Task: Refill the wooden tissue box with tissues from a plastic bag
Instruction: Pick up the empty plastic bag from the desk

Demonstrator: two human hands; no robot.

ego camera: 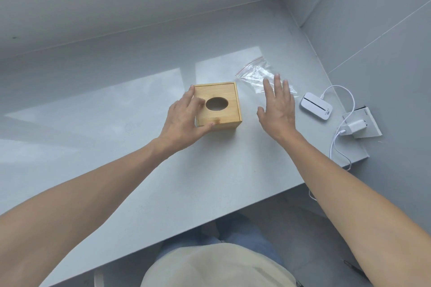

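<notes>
A square wooden tissue box (pixel 229 113) with an oval hole in its lid stands on the grey table (pixel 116 123). My left hand (pixel 184 116) grips its left side, fingers on the lid and far corner, thumb at the near edge. My right hand (pixel 277 106) hovers flat with straight, spread fingers to the right of the box, apart from it. Just beyond those fingers lies a clear plastic zip bag (pixel 253 73) with a red seal strip; it looks flat, and I see no tissues in it.
A small white device (pixel 316 106) lies at the right with a white cable (pixel 342 147) running to a charger plugged into a wall socket (pixel 360 126). Grey walls close in behind and on the right. The table's near edge runs diagonally above my lap.
</notes>
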